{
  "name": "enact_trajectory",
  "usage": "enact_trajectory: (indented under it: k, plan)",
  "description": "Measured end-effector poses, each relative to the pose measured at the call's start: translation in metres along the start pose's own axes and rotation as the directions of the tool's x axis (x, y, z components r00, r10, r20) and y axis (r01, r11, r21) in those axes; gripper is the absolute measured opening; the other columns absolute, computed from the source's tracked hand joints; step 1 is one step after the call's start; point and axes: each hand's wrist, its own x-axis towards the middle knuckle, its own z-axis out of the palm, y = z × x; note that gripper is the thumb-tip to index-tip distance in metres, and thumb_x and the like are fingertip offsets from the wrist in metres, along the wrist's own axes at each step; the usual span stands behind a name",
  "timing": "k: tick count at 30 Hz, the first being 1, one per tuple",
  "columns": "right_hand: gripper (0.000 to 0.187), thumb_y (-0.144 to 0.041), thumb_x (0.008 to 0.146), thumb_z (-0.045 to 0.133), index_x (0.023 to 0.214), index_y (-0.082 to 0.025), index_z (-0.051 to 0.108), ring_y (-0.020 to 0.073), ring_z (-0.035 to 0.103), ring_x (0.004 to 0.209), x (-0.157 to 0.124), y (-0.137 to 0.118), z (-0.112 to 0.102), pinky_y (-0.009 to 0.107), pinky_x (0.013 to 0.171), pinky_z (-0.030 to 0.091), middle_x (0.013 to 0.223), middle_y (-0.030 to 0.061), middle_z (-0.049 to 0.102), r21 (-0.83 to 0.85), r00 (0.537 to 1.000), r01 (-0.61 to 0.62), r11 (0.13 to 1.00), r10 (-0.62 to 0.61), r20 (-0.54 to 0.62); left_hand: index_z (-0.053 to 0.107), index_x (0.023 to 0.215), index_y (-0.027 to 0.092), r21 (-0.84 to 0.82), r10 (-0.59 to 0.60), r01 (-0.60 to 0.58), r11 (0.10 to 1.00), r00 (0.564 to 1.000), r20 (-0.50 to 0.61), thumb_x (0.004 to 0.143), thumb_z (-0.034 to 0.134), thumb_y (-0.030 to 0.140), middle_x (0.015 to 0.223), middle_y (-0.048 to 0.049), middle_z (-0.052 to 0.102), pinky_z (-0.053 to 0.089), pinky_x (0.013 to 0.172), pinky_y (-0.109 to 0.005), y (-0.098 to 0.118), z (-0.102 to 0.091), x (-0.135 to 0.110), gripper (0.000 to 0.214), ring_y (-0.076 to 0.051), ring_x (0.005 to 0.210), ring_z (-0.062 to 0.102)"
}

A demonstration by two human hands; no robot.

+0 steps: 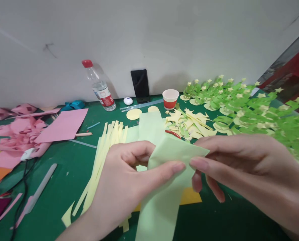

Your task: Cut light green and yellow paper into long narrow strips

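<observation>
A strip of pale green paper is held up in front of me, its upper end folded over at a slant. My left hand grips it, with the thumb pressed flat on the folded part and the other fingers behind. My right hand pinches the paper near its right edge between thumb and index finger, the other fingers curled below. Behind the hands lie a wider pale green sheet and a bundle of pale yellow paper strips. An orange-yellow sheet shows partly beneath the held strip.
Many green paper spiral trees with stars stand at right. Yellow scraps lie beside a paper cup. A phone and water bottle stand by the wall. Pink paper, a grey-white knife-like tool and a cable lie left.
</observation>
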Motion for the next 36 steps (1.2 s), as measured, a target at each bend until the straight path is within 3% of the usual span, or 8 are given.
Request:
enact_trajectory:
  k: [3,9,15,20,23,27,30,36]
  plan:
    - [0.016,-0.012,0.075,0.060,0.062,-0.019,0.066,0.0031,0.049,0.041,-0.003,0.003,0.000,0.008,0.038,0.041,0.053,-0.0026,0.061,0.010,1.000,0.021,1.000,-0.021,0.001,0.063,0.052,0.016,-0.003,-0.010,0.010,1.000,0.998,-0.064,0.057,0.073,0.028,0.049,0.0038,0.059,0.038,0.039,-0.013,0.002,0.003,-0.002,0.017,-0.007,0.045,0.047]
    - [0.015,-0.013,0.075,0.062,0.069,-0.024,0.068,0.0040,0.049,0.041,-0.005,0.011,-0.001,0.008,0.039,0.043,0.056,-0.0038,0.061,0.062,1.000,0.019,0.998,-0.020,0.009,0.061,0.050,0.016,0.036,-0.037,0.040,0.999,0.997,-0.074,0.057,0.073,0.032,0.047,0.0038,0.056,0.037,0.038,-0.013,0.004,0.004,-0.003,0.022,-0.007,0.044,0.045]
    - [0.010,-0.018,0.073,0.065,0.069,-0.025,0.071,0.0046,0.048,0.038,-0.004,0.012,0.000,0.009,0.035,0.042,0.055,-0.0028,0.063,0.097,0.996,-0.084,0.992,0.084,0.007,0.060,0.048,0.016,-0.012,-0.056,0.055,0.998,0.996,-0.065,0.056,0.073,0.026,0.046,0.0058,0.054,0.035,0.037,-0.011,0.005,0.004,-0.001,0.019,-0.005,0.043,0.044]
    - [0.006,-0.022,0.071,0.068,0.066,-0.023,0.071,0.0057,0.051,0.040,-0.002,0.013,0.000,0.009,0.034,0.044,0.055,-0.0015,0.065,0.127,0.989,-0.144,0.981,0.146,-0.001,0.062,0.053,0.016,0.016,-0.058,0.058,0.998,0.998,0.024,0.058,0.073,0.027,0.049,0.0045,0.056,0.036,0.038,-0.013,0.003,-0.001,0.004,0.017,-0.006,0.045,0.045]
    - [0.011,-0.024,0.069,0.069,0.058,-0.020,0.067,0.0058,0.051,0.037,0.002,0.013,-0.003,0.012,0.035,0.044,0.052,-0.0015,0.063,0.091,0.986,-0.132,0.987,0.140,-0.091,0.066,0.060,0.016,0.011,-0.054,0.053,0.999,0.994,0.095,0.062,0.071,0.031,0.056,0.0026,0.060,0.039,0.042,-0.015,0.000,-0.005,0.009,0.015,-0.008,0.049,0.048]
    - [0.020,-0.024,0.071,0.068,0.052,-0.020,0.062,0.0061,0.049,0.034,0.008,0.011,-0.009,0.014,0.028,0.035,0.040,-0.0031,0.054,0.005,0.969,-0.147,0.989,0.145,-0.200,0.063,0.054,0.017,0.028,0.001,-0.003,1.000,0.996,0.084,0.068,0.067,0.031,0.047,0.0054,0.048,0.030,0.040,-0.016,-0.003,-0.009,0.014,0.021,-0.005,0.044,0.035]
    - [0.020,-0.024,0.070,0.069,0.052,-0.019,0.061,0.0058,0.049,0.033,0.012,0.012,-0.018,0.015,0.026,0.029,0.042,-0.0025,0.057,0.004,0.975,-0.173,0.985,0.172,-0.143,0.058,0.047,0.016,0.058,0.040,-0.045,0.997,0.997,0.070,0.069,0.066,0.030,0.044,0.0064,0.038,0.025,0.040,-0.017,-0.002,-0.011,0.016,0.028,-0.005,0.044,0.027]
    - [0.017,-0.026,0.068,0.071,0.056,-0.019,0.062,0.0092,0.054,0.036,0.015,0.015,-0.031,0.019,0.035,0.041,0.048,-0.0015,0.063,0.014,0.977,-0.127,0.992,0.128,-0.168,0.065,0.059,0.018,-0.015,0.007,-0.006,1.000,0.994,0.106,0.070,0.064,0.028,0.055,0.0034,0.052,0.035,0.050,-0.018,-0.004,-0.010,0.017,0.015,-0.008,0.053,0.040]
